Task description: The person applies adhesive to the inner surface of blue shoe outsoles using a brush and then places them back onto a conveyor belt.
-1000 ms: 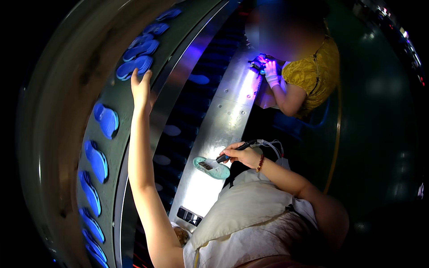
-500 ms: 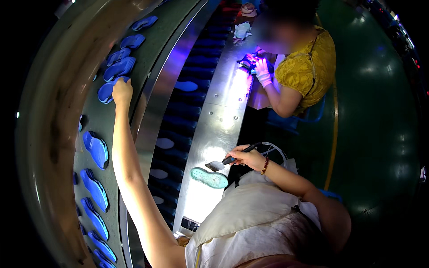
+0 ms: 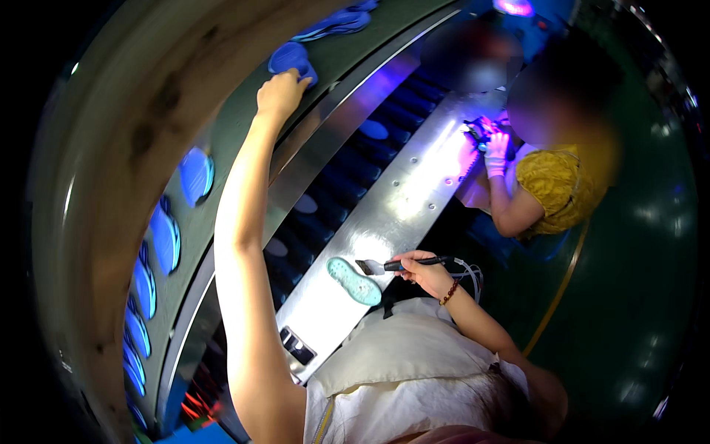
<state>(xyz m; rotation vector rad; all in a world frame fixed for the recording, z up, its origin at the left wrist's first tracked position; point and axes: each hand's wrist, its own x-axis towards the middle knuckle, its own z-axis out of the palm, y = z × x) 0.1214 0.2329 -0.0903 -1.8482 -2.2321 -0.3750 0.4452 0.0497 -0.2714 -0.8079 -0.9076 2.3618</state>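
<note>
My left hand [image 3: 283,93] reaches far out over the dark green belt at the left. Its fingers are closed on the near edge of a blue shoe sole [image 3: 289,56]; the fingertips are partly hidden. Close to my body, my right hand [image 3: 424,274] grips a flat brush [image 3: 379,267] by its black handle, the bristles pointing left. A teal shoe sole [image 3: 353,281] lies on the shiny metal bench [image 3: 403,209], just left of the bristles and below them. A thin pale cable or tube shows behind the brush handle.
More blue soles [image 3: 165,235] line the belt [image 3: 222,157]. A metal rail [image 3: 310,138] separates it from dark rollers carrying pale oval pieces [image 3: 305,203]. Across the bench a co-worker in yellow [image 3: 553,181], with a gloved hand, works under purple light. A dark panel [image 3: 297,345] sits in the bench.
The whole view has swung round. My left hand remains at a blue sole, now farther from the neighbouring soles. The brush has turned more level, its bristles beside the teal sole's upper end.
</note>
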